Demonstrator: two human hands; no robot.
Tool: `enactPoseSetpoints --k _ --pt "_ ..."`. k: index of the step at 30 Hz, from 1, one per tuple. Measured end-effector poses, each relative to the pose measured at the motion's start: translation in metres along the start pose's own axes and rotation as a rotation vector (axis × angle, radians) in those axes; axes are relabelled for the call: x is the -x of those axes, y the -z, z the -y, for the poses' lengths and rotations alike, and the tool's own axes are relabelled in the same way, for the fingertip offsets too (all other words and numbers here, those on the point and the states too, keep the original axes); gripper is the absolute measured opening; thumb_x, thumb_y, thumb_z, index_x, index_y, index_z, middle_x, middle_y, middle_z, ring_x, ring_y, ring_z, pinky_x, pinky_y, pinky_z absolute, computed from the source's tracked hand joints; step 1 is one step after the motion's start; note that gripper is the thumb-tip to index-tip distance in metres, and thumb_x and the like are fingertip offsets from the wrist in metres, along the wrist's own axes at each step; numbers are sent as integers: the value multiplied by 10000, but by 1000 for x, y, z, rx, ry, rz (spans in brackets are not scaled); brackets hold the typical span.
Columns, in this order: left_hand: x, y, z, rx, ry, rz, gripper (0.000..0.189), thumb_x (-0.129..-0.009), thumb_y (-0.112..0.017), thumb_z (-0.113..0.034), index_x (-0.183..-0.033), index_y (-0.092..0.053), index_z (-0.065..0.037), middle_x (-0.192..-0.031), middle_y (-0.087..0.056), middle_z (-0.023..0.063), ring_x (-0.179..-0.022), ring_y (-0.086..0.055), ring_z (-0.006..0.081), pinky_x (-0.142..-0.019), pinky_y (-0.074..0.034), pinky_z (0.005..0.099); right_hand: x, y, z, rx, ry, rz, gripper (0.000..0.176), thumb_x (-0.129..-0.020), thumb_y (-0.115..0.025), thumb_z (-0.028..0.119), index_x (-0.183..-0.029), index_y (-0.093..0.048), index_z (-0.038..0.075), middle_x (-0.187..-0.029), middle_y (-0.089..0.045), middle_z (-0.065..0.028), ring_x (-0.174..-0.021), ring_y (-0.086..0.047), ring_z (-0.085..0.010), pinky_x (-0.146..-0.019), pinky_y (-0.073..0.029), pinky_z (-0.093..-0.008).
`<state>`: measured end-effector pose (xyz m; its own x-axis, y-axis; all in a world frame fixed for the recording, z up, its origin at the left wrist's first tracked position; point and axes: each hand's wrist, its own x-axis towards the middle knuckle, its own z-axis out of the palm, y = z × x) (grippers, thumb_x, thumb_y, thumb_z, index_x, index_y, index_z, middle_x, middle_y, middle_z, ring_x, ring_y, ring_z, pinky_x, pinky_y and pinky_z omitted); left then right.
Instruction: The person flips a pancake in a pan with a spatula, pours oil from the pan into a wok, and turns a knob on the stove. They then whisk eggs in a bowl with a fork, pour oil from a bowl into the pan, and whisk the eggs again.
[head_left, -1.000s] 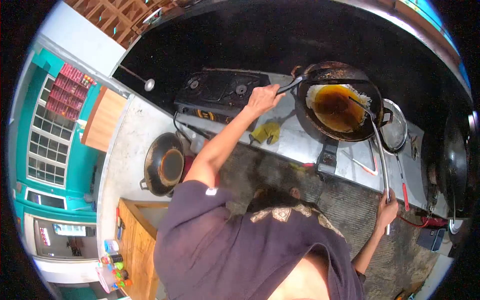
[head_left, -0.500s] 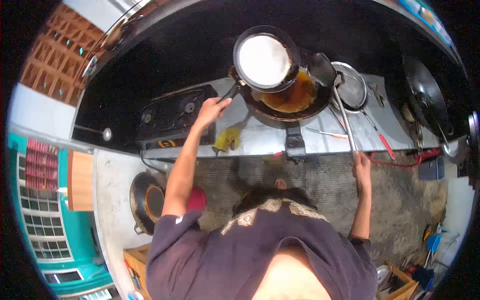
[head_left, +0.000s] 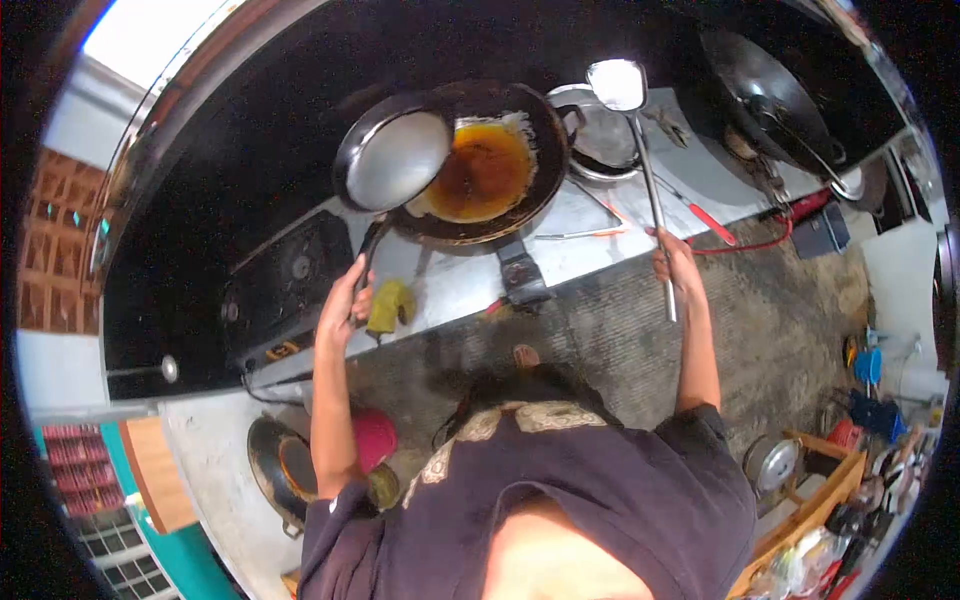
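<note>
My left hand (head_left: 348,300) is closed around the black handle of a frying pan (head_left: 400,160). The pan's grey inner face catches the light, and it is held over the left side of a large dark wok (head_left: 548,195). Amber-brown oily liquid (head_left: 485,172) lies in the wok's bottom. In my right hand (head_left: 680,268) is the long handle of a metal spatula (head_left: 648,165). Its shiny blade is raised to the wok's right, above a round strainer (head_left: 605,128) with a red-ended handle.
A yellow-green cloth (head_left: 388,305) lies near the counter's front edge, beside a black stove (head_left: 290,275). Thin orange-ended utensils (head_left: 585,235) rest right of the wok. Another large wok (head_left: 765,80) stands at the far right, and a red hose (head_left: 745,247) runs along the edge.
The frying pan has shifted off the wok's middle towards its left and lower, uncovering the liquid. My right hand has raised the spatula, its blade now up and away from the wok. The view has turned.
</note>
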<state>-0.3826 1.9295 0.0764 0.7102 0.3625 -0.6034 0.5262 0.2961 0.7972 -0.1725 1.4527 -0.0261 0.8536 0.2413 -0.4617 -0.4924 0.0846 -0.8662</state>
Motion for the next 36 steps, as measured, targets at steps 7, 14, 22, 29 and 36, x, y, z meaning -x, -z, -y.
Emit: enactPoseSetpoints --k 7,14,22,29,36 --pt "23 1 11 -43 -9 -117 394 -896 -500 -483 -783 -523 -106 -466 -375 -57 -333 -282 44 -343 -213 213 -105 -13 -33 -70 -7 -37 360 -923 -488 371 -1030 -573 38 -532 -342 59 -392 -293 -47 -352 -238 -218" --pt "50 -12 6 -63 1 -170 420 -903 -470 -501 -798 -528 -99 -470 -399 -48 -329 -290 45 -339 -220 209 -177 -9 -63 154 -30 -66 373 -861 -596 403 -928 -614 37 -503 -390 34 -376 -334 -69 -339 -281 -242" --pt "55 -20 5 -21 20 -159 425 -923 -454 -469 -806 -496 -63 -462 -363 -40 -317 -286 55 -324 -233 209 -199 20 -77 270 -137 3 294 -827 -637 362 -840 -593 72 -520 -420 23 -377 -344 -70 -342 -269 -236" --pt "50 -25 8 24 60 -203 412 -921 -468 -453 -805 -504 -59 -452 -366 -18 -321 -300 72 -333 -234 221 -231 77 -98 962 94 -125 352 -764 -669 358 -904 -615 40 -662 -589 -107 -570 -581 -219 -524 -464 -341" --pt "47 -22 8 -1 64 -257 393 -925 -462 -448 -788 -506 -82 -452 -385 -29 -310 -298 61 -312 -218 209 -230 120 -43 1512 328 -557 262 -758 -616 211 -996 -602 101 -874 -640 -178 -814 -630 -345 -692 -505 -455"
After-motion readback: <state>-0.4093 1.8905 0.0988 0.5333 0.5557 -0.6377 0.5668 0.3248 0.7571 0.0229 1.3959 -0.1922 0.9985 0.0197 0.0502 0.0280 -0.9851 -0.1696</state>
